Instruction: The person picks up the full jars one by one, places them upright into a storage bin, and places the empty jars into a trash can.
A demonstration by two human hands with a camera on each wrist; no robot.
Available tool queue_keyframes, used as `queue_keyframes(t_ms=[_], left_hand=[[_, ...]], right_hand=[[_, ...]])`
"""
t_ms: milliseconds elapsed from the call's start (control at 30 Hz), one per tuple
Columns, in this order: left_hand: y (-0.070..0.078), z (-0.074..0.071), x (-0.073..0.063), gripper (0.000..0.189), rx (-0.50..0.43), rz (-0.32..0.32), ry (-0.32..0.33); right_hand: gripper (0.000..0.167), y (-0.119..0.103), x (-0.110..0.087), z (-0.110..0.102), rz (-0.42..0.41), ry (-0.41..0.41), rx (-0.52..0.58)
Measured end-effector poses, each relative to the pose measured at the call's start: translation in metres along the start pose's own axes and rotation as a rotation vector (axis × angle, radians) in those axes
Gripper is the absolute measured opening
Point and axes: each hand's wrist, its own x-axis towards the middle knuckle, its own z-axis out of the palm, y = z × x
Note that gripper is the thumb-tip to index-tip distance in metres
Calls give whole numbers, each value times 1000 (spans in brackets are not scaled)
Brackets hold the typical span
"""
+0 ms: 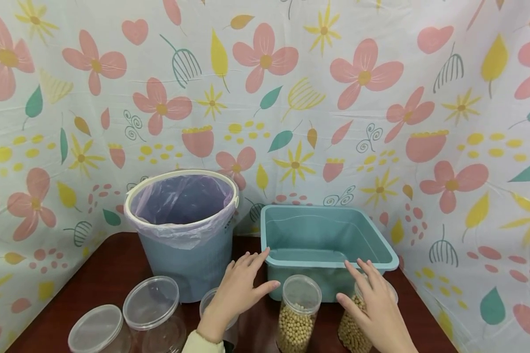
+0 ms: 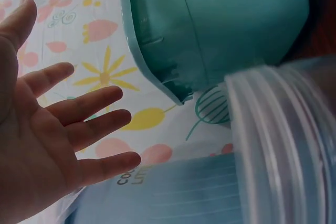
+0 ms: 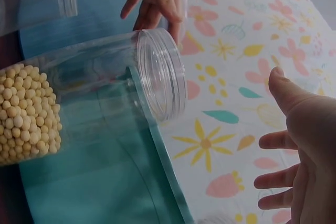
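Two bare hands spread above a dark red-brown bench [image 1: 101, 274], in front of a clear jar part-filled with pale round beans [image 1: 297, 318]. The left hand [image 1: 238, 289] stands wide open, fingers fanned and thumb out to the side, with nothing in its hold; a pale sleeve [image 1: 201, 343] shows at its wrist. The right hand [image 1: 375, 309] is likewise open and holds nothing, its thumb apart from its fingers. The bean jar stands upright between the two, near both thumbs.

A second clear jar, holding tan pieces [image 1: 351, 328], stands partly hidden behind the right hand. Behind the left hand and wrist, a small clear container [image 1: 206, 298] is mostly covered from the head view. Beyond the bean jar sits a teal basin [image 1: 331, 235]; the left fingertips overlap its near corner from above, though the left wrist camera shows them apart from it.

To the left of the basin rises a blue bin [image 1: 185, 260] with a white rim, its thin translucent liner [image 1: 181, 233] folded over the edge. Two wide clear jars [image 1: 152, 314] topped with clear lids stand side by side in the left foreground. A white cloth [image 1: 291, 113] printed with pink, yellow and green flowers and leaves hangs behind.
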Motion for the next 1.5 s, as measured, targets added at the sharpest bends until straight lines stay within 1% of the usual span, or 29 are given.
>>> queue_keyframes(t_ms=[100, 233, 500, 633, 767, 867, 1000, 1133, 1200, 1400, 1500], left_hand=[[-1, 2, 3, 70, -21, 3, 1], [-1, 4, 8, 69, -57, -15, -5], [-3, 11, 17, 64, -104, -44, 23], [-5, 13, 20, 62, -178, -81, 27], [-7, 15, 23, 62, -252, -109, 51], [-9, 16, 25, 61, -282, -131, 68], [-10, 17, 29, 60, -315, -177, 81], [-10, 18, 32, 60, -320, -209, 105], [-11, 18, 34, 60, -314, -214, 108], [-14, 17, 41, 63, -334, -241, 79], [-15, 17, 43, 66, -341, -253, 57]], right_hand=[[55, 2, -1, 0, -3, 20, -9], [52, 5, -4, -1, -3, 34, 3], [49, 12, -6, -2, -31, 78, 36], [46, 15, -8, -1, -53, 92, 48], [43, 16, -8, -2, -65, 106, 61], [42, 17, -9, -3, -70, 117, 74], [42, 19, -9, -4, -63, 128, 72], [42, 21, -10, -4, -46, 122, 99], [42, 23, -11, -5, -37, 116, 114], [40, 27, -13, -7, 37, 72, 90], [38, 27, -14, -8, 52, 57, 102]])
